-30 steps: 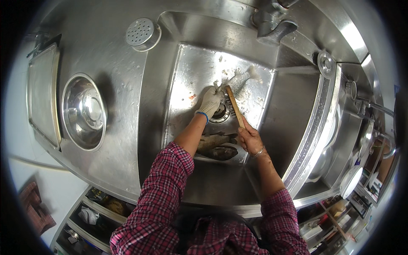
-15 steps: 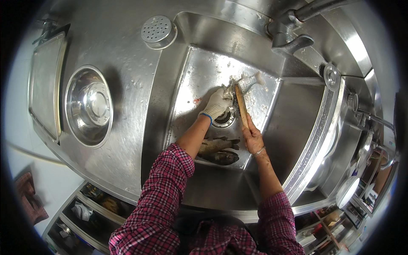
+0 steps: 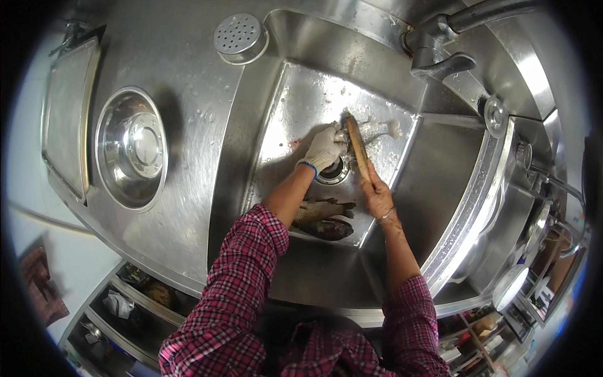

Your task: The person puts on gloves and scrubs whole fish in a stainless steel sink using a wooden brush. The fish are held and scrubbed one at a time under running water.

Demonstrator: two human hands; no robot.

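Observation:
My left hand (image 3: pixel 323 151), in a white knit glove with a blue cuff, is closed on the head end of a silvery fish (image 3: pixel 375 131) in the steel sink. The fish's tail points to the right. My bare right hand (image 3: pixel 377 196) grips a long wooden-handled tool (image 3: pixel 357 147), its far end against the fish beside my gloved fingers. That working end is hard to make out, so I cannot tell its kind. Nearer to me, a scaly fish (image 3: pixel 314 212) and a darker fish (image 3: pixel 331 230) lie side by side, partly behind my left forearm.
The sink drain (image 3: pixel 333 173) sits just below the gloved hand. A steel bowl (image 3: pixel 133 149) and a perforated round strainer (image 3: pixel 239 38) stand on the left counter (image 3: pixel 195 125). The faucet (image 3: pixel 433 53) reaches over the far right corner. A flat tray (image 3: pixel 68 119) lies far left.
The held fish's tail has swung slightly toward me. The tool's far end has shifted a little away from me along the fish. Both hands keep their grips.

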